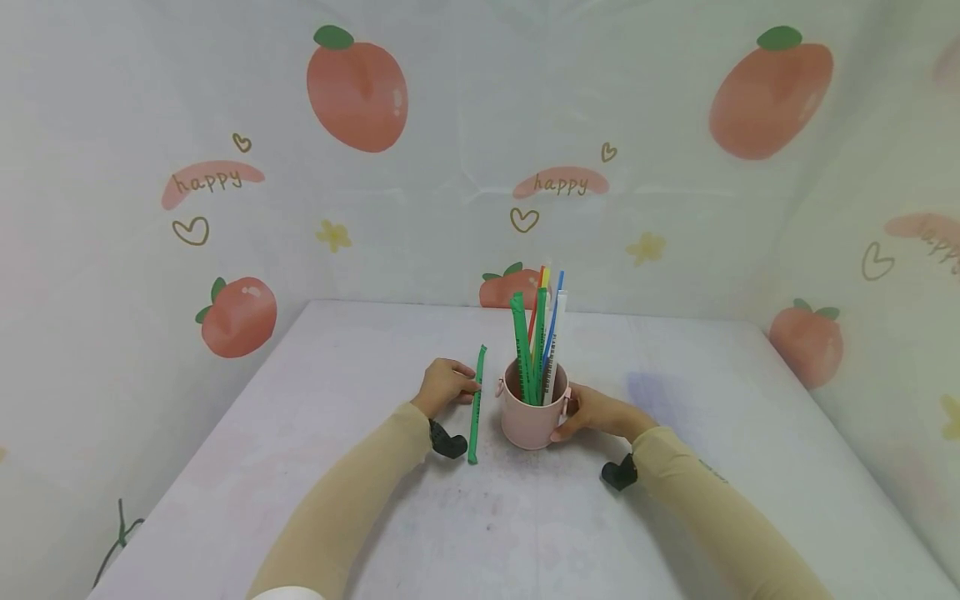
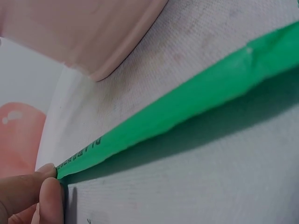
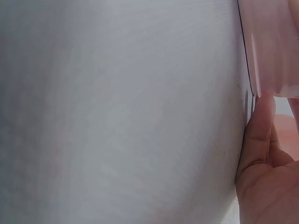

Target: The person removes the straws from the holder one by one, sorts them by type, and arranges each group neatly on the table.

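Observation:
Pinched between the left hand's (image 1: 444, 387) thumb and finger is a long straw in a green printed wrapper (image 1: 476, 417), lying lengthwise just left of a small pink bucket (image 1: 528, 425). The left wrist view shows the fingertips (image 2: 49, 173) at the far end of the green wrapper (image 2: 187, 105). On the bucket's other side, the right hand (image 1: 600, 412) holds it near its handle, thumb low on the wall. More wrapped straws stand upright in the bucket: green (image 1: 521, 350), white (image 1: 555, 342), with blue, red and yellow ones among them.
A whitish cloth covers the table (image 1: 397, 333). Behind it hangs a white curtain (image 1: 450, 233) printed with peaches and "happy". Dark wrist mounts (image 1: 448, 442) sit under both sleeves. A thin dark cord (image 1: 120, 537) hangs at the left edge.

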Available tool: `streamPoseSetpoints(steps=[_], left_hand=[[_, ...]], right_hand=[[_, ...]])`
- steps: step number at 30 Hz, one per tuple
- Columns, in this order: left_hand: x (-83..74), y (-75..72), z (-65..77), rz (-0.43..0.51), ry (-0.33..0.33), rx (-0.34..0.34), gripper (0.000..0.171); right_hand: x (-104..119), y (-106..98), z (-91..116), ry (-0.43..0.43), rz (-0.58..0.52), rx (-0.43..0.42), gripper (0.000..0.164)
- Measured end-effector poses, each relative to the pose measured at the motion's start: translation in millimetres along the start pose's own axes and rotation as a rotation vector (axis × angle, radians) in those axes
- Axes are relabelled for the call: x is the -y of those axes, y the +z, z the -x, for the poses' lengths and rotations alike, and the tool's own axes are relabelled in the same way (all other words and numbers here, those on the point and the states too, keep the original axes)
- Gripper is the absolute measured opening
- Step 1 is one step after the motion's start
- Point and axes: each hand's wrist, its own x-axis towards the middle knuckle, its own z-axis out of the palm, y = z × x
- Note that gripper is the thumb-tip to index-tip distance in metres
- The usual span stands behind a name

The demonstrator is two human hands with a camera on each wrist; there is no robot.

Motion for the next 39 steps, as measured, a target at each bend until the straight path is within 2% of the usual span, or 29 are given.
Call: streamPoseSetpoints(steps=[5, 9, 29, 39], left_hand=[[0.8, -0.1, 2.0, -0.008, 0.016, 0.0, 0.025], [1.2, 0.1, 0.9, -0.019, 0.003, -0.001, 0.023], [5.5, -0.8, -2.5, 0.005, -0.001, -0.003, 0.023], [3.7, -2.2, 2.8, 0.042, 0.001, 0.002, 0.024]], right_hand=[[0.2, -0.3, 1.1, -0.024, -0.014, 0.007, 0.08], [-0.2, -0.4, 2.1, -0.05, -0.019, 0.011, 0.079], [0.2, -1.1, 0.1, -0.019, -0.031, 0.019, 0.086], [1.4, -1.5, -0.5, 0.0, -0.037, 0.015, 0.092]])
